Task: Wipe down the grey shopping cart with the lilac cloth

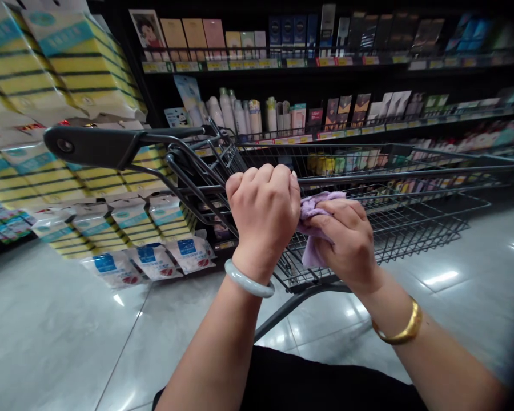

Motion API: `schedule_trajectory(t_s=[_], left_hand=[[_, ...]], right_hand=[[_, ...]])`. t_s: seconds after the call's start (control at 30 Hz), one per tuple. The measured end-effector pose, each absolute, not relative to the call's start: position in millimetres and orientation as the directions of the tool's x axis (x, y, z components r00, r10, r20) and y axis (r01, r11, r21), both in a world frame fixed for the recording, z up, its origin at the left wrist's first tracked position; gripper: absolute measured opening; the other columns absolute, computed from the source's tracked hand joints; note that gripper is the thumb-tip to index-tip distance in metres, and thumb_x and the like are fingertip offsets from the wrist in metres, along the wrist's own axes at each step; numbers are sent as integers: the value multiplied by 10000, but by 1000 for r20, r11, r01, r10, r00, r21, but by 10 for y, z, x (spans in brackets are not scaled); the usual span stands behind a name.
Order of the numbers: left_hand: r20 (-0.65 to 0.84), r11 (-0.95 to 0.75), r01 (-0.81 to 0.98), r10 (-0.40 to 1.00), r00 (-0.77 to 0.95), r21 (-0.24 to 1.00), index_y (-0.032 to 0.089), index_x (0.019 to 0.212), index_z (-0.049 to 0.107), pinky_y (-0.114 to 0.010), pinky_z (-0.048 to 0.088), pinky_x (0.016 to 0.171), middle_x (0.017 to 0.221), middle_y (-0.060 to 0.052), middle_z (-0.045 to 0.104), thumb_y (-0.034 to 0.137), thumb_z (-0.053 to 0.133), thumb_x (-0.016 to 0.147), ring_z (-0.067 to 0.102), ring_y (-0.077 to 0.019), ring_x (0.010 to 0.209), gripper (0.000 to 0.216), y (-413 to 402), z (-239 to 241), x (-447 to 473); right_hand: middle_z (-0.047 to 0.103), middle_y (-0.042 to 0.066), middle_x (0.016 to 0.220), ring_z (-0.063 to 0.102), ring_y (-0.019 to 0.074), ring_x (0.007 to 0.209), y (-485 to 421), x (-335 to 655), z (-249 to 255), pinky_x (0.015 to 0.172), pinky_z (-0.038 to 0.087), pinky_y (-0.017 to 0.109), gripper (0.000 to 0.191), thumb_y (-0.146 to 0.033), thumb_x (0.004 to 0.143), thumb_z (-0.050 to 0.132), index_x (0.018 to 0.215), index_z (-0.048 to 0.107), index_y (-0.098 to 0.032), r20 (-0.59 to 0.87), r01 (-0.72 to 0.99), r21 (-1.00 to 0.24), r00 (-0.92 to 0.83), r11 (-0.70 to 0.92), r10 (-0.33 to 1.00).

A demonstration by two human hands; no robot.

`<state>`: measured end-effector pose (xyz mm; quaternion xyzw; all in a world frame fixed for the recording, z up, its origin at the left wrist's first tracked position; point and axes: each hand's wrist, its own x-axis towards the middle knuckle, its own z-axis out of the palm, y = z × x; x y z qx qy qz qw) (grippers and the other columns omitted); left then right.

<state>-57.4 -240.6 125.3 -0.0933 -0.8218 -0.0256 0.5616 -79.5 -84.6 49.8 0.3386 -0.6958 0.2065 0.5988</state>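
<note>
Clothing (325, 382), plain black, shows on the near side of the shopping cart (454, 170). The left hand (263, 200), with a pale bangle (248, 282) behind it, is closed in a fist at the cart's near top rail (394, 173) (whether its fingers wrap that rail, I cannot tell). The right hand (346, 240), below a gold bangle (405, 331), has its fingers bent tightly around a crumpled purple cloth (309, 210), bunched at the cart's near side between both hands. Beyond the cart's handle (94, 147) stand stacked yellow-striped packs (98, 68); beyond its basket, shelves hold boxes (195, 34) and bottles (227, 111).
</note>
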Motion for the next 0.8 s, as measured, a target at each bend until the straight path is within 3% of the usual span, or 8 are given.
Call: schedule_trajectory(t_s=[0.07,0.2,0.27,0.37,0.47,0.67,0.8], left_hand=[[929,982,171,131,-346,-75,233,795,586,-416,294,848,792,-36,659,351,396,1040,578,-231,825,333,-2402,1251,-571],[930,983,163,136,-342,-83,234,794,585,-418,293,846,788,-37,654,352,390,1041,575,-233,825,336,-2398,1248,-564],[929,982,167,141,-343,-87,235,797,586,-419,293,842,789,-39,654,353,393,1040,573,-233,824,332,-2402,1248,-564],[928,980,176,147,-344,-90,236,794,589,-418,293,830,787,-41,656,352,406,1035,568,-234,816,325,-2410,1251,-566],[927,980,180,146,-346,-87,235,789,589,-417,292,830,788,-44,658,351,409,1034,565,-235,817,325,-2411,1252,-566],[928,977,196,145,-343,-81,234,795,588,-416,288,842,789,-45,657,352,383,1045,567,-234,821,344,-2402,1243,-563],[926,977,202,136,-351,-67,232,791,589,-418,286,841,791,-48,656,357,398,1039,568,-236,826,337,-2401,1246,-561]], right_hand=[[675,59,1078,621,222,1057,-812,-795,547,984,545,425,261,-95,830,703,1044,708,-243,990,-705,101,2,702,-141],[623,96,1288,585,272,1248,-755,-830,627,1098,484,484,471,-129,873,670,1317,639,-284,999,-669,-14,15,744,33],[609,89,1346,573,279,1289,-779,-834,637,1113,479,493,513,-155,903,641,1388,585,-313,1000,-672,-5,-19,741,-10],[633,75,1344,601,262,1259,-820,-822,644,1097,503,466,524,-164,909,641,1405,562,-314,986,-674,117,-12,729,-169],[650,72,1340,602,248,1261,-748,-831,690,1112,496,444,522,-130,908,625,1400,570,-296,971,-644,189,8,742,-240],[668,97,1298,603,287,1241,-592,-827,803,1091,483,517,367,-175,895,615,1248,680,-250,992,-556,-14,-110,831,-57],[667,52,1331,593,250,1269,-715,-765,796,1127,459,473,387,-161,908,592,1270,665,-277,973,-623,64,-136,780,-188]])
